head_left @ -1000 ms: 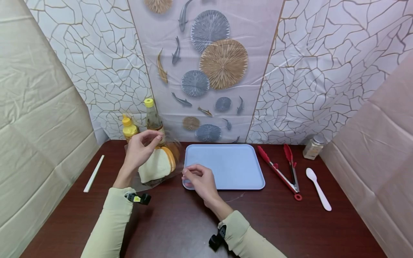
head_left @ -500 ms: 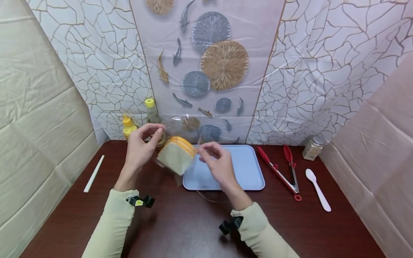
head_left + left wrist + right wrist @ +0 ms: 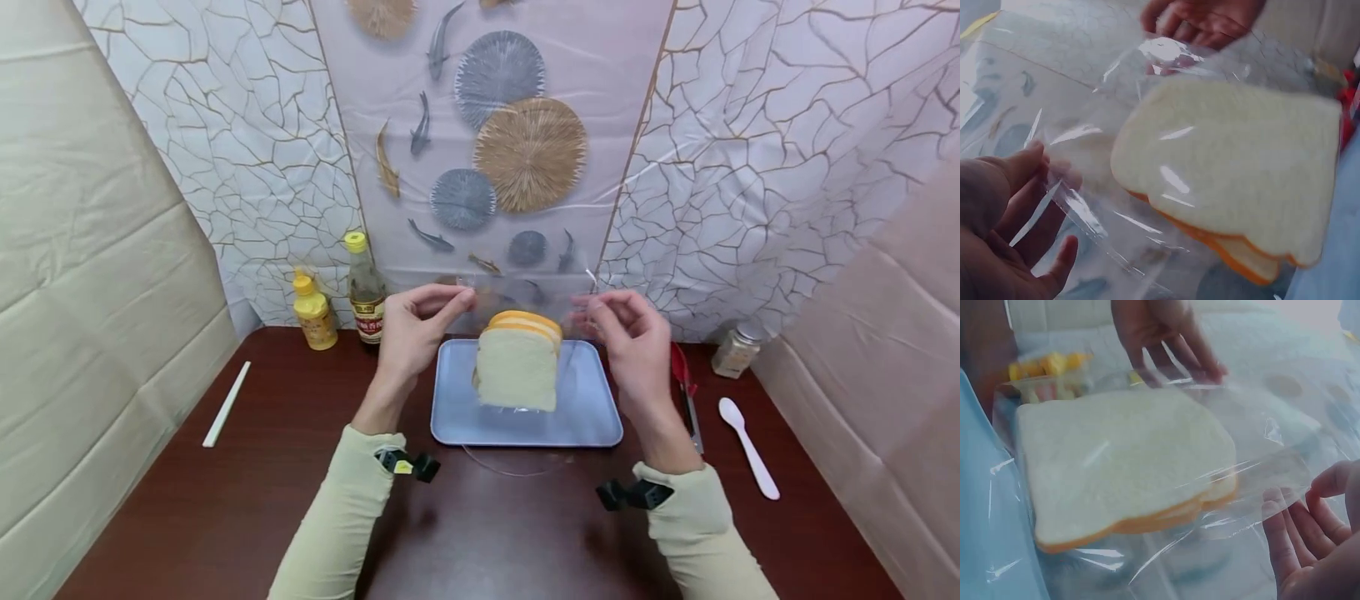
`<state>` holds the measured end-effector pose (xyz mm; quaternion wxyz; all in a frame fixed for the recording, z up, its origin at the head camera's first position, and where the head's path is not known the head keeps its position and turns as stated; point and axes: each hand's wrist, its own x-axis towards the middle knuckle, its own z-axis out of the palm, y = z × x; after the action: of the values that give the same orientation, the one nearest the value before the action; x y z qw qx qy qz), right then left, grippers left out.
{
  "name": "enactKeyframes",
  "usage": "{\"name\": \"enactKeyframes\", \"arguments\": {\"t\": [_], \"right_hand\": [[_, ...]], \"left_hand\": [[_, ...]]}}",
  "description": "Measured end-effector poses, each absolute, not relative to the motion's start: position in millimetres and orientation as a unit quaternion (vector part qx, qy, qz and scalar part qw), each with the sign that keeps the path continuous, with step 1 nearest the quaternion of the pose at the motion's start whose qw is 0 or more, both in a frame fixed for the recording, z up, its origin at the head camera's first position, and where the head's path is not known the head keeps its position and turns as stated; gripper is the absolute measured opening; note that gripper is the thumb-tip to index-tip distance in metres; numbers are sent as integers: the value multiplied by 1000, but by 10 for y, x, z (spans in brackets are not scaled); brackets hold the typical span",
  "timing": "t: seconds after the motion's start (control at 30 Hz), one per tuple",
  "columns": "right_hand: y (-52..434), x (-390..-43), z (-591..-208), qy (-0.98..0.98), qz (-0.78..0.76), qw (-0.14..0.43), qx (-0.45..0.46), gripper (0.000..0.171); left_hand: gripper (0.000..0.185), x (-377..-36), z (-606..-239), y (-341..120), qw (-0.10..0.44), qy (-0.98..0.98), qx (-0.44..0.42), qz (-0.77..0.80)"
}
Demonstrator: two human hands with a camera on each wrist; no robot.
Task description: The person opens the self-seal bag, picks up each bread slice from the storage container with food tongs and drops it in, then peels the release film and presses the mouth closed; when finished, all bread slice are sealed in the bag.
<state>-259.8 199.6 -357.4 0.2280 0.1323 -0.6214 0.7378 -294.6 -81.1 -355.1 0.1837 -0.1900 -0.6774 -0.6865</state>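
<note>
Above the blue tray (image 3: 592, 421), at mid-tabletop, a clear plastic bag (image 3: 525, 293) hangs between both hands, its mouth uppermost. Left hand (image 3: 414, 333) pinches the bag's upper left edge between thumb and fingers; right hand (image 3: 632, 343) pinches the upper right edge the same way. Inside the bag: sliced bread (image 3: 517, 367), white faces with orange-yellow crusts, at least 2 slices stacked, standing upright in the head view and held clear of the tray. Left wrist view shows the film creased and glossy over the bread (image 3: 1235, 169), left fingers (image 3: 1029, 187) curled on the plastic. Right wrist view shows the same stack (image 3: 1122, 462) through the film, right fingers (image 3: 1291, 519) bent at the bag's edge.

Tabletop (image 3: 225, 517) is dark brown. Back left: a yellow squeeze bottle (image 3: 314, 310) and a taller bottle with yellow cap (image 3: 366, 292), side by side near the wall. Far left: a white stick (image 3: 227, 403) lying flat. Right of tray: red tongs (image 3: 686, 392), partly hidden by the right wrist, then a white spoon (image 3: 746, 446). Back right corner: a small jar (image 3: 732, 350).
</note>
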Motion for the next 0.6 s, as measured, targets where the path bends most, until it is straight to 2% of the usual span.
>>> {"name": "enactKeyframes", "arguments": {"t": [0.23,0.43,0.6], "right_hand": [[2321,-2576,-3506,-647,706,256,133,22],[2338,-2572,-3501,-672,678,256,148,20],[2361,-2553,-3539,-665,686,257,143,17]], "left_hand": [[19,-2988,-3486,-751,151,-617,-225,-739],[20,-2970,-3548,-750,91,-623,-255,-734],[20,-2964,-3574,-610,64,-598,-262,-755]]}}
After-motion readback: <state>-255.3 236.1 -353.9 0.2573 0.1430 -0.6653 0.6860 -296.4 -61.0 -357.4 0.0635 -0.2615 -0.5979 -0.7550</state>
